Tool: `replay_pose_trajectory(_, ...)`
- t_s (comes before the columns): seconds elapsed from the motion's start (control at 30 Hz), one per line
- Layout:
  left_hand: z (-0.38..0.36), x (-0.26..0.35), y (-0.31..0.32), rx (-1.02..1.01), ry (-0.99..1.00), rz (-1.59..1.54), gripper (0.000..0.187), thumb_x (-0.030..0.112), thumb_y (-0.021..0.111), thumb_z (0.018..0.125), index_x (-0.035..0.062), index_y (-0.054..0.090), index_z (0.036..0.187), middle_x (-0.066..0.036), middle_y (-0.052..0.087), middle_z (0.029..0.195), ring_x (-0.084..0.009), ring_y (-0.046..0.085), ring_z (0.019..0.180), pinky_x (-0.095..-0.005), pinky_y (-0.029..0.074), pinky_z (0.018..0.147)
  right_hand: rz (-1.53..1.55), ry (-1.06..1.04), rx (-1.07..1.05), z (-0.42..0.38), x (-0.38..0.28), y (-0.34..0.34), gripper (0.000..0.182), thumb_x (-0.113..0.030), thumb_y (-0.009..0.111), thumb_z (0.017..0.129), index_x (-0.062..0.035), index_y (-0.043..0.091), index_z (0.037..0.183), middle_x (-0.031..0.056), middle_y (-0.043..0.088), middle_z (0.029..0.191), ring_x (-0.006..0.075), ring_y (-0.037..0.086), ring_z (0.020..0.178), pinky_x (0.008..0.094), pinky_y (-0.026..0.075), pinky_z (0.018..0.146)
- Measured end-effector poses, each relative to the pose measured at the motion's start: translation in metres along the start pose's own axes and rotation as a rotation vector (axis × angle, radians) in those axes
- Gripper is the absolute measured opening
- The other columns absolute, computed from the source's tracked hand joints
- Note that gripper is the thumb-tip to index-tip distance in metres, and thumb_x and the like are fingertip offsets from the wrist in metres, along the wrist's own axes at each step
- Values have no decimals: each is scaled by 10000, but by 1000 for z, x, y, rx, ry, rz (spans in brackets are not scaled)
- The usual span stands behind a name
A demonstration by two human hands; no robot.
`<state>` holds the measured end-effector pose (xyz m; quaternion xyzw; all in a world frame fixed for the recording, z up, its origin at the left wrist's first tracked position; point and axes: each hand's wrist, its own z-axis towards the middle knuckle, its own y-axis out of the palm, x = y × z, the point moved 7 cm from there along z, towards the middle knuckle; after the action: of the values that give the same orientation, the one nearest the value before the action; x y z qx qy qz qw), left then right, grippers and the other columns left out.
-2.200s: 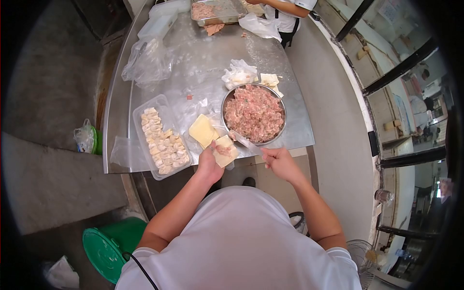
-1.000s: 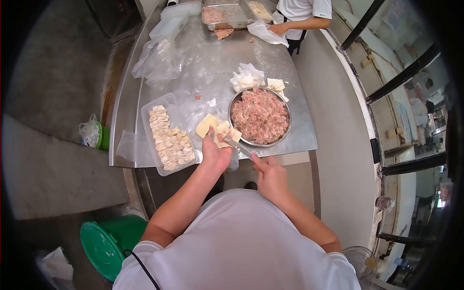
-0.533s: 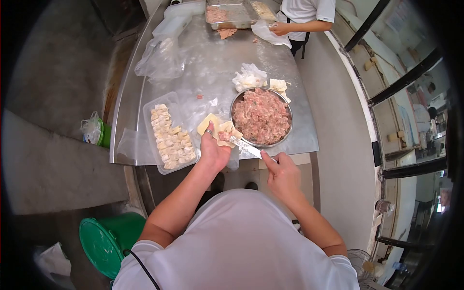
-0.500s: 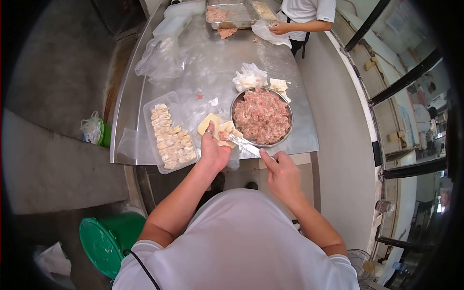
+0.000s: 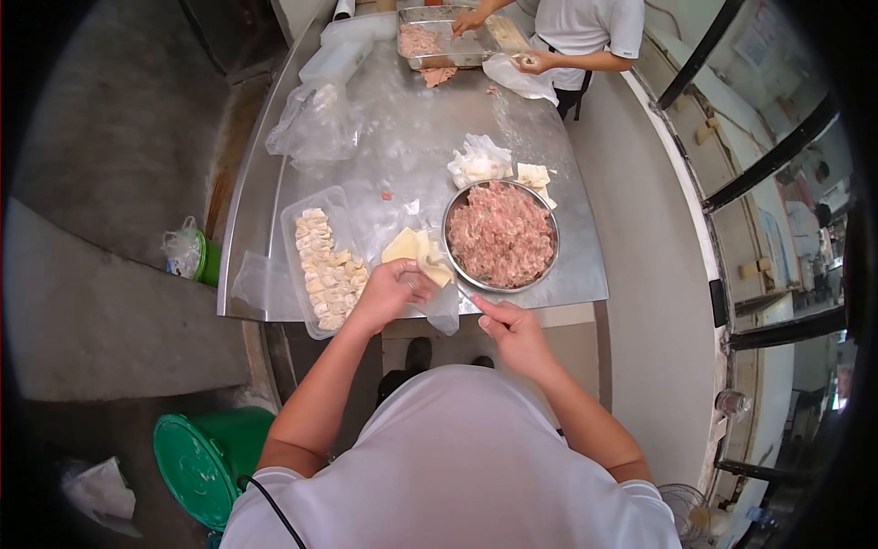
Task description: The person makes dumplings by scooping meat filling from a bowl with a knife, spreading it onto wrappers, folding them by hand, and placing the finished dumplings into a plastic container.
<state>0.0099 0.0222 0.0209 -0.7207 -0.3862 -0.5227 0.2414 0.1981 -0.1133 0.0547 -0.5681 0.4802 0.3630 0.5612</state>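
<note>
My left hand (image 5: 395,289) has its fingers curled in beside the stack of pale dough wrappers (image 5: 412,249); whatever lies inside them is hidden. In my right hand (image 5: 512,326) is a thin, flat spatula (image 5: 465,293), mostly covered by the fingers and pointing up toward the metal bowl. Pink minced meat (image 5: 501,233) fills this round bowl (image 5: 449,261), right of the wrappers. To the left, a clear plastic tray (image 5: 291,224) contains rows of folded dumplings (image 5: 329,274). Clear plastic (image 5: 444,313) hangs over the table edge between my hands.
A white plastic bag (image 5: 480,160) and more wrappers (image 5: 533,176) lie behind the bowl. Crumpled plastic bags (image 5: 315,123) sit at back left. Across the steel table (image 5: 402,128), another person (image 5: 590,27) reaches into a metal tray (image 5: 448,62). A green bin (image 5: 197,467) stands lower left.
The wrapper with meat that lay open on my left hand no longer shows, and those fingers have curled. My right hand has drawn the spatula down and left. The other person's hand now reaches into the tray.
</note>
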Motion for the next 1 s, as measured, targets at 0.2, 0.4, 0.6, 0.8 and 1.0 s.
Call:
replay_pose_trajectory(0.2, -16, 47, -2, 133, 267, 405, 283, -6, 804, 754, 8, 682, 1009, -36, 703, 857, -108, 628, 761, -287, 521, 717, -494, -215, -8, -2, -55, 4, 396, -35, 658, 895, -191, 725, 1253, 99, 597, 839, 294, 619, 768, 397, 506, 681)
replay_pose_trajectory(0.4, -32, 56, -1, 44, 296, 471, 244, 24, 856, 752, 26, 679, 919, -12, 687, 832, -86, 608, 774, -276, 512, 713, -760, -272, -73, -8, -107, -27, 359, -41, 672, 865, -177, 754, 1187, 99, 614, 822, 301, 641, 750, 415, 511, 670)
replay_pose_trajectory(0.6, -33, 32, 3, 75, 277, 73, 240, 112, 858, 815, 28, 665, 932, 25, 663, 828, -52, 579, 763, -253, 501, 693, -306, -14, -10, 1, -70, -34, 231, -53, 737, 878, -40, 745, 1109, 32, 656, 835, 115, 588, 681, 289, 466, 624)
replay_pose_trajectory(0.8, -47, 12, 12, -2, 189, 86, 335, 243, 890, 800, 17, 667, 905, 6, 666, 811, -54, 581, 753, -260, 499, 674, 337, 103, -56, 26, -34, 49, 126, -79, 754, 889, 29, 720, 943, -43, 604, 761, 30, 486, 682, 234, 408, 600)
replay_pose_trajectory(1.0, -59, 14, -15, -60, 279, 254, 325, 263, 840, 857, -19, 682, 887, -54, 667, 748, -102, 592, 704, -311, 496, 647, 127, 121, -153, 47, -43, 84, 119, -61, 721, 920, 36, 736, 988, -44, 614, 719, 32, 479, 651, 226, 386, 575)
